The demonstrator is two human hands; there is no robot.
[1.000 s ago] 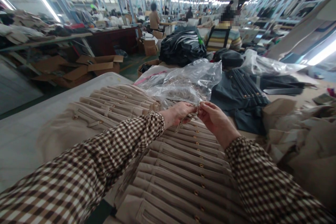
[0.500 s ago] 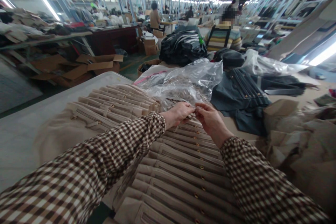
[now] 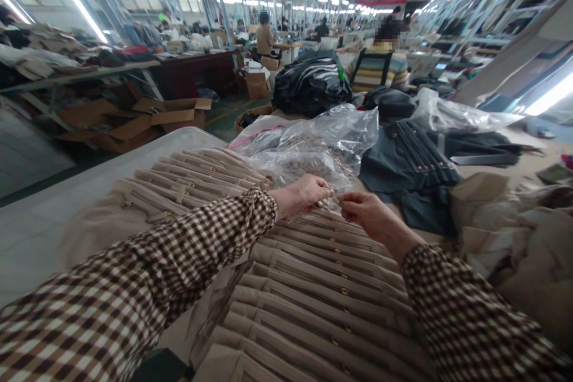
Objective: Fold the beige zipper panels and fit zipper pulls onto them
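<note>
My left hand (image 3: 304,194) is closed around a small bundle of thin pale pieces, right at the near edge of a clear plastic bag (image 3: 322,143) filled with small items. My right hand (image 3: 371,218) hovers a little to the right of it, thumb and fingers pinched together; what they pinch is too small to make out. Both hands are above a long overlapped row of beige garments (image 3: 313,286) with brass buttons, laid flat on the table. Brown-and-white checked sleeves cover both my arms.
A dark blue garment (image 3: 407,161) with buttons lies behind the bag, and crumpled beige fabric (image 3: 514,239) piles up at the right. The white table top (image 3: 54,215) shows at the left. Cardboard boxes (image 3: 156,113), a black sack (image 3: 311,83) and seated people are farther back.
My hands were joined on a small piece above the garments; now they have come apart, the right hand moving down and to the right while the left stays at the bag.
</note>
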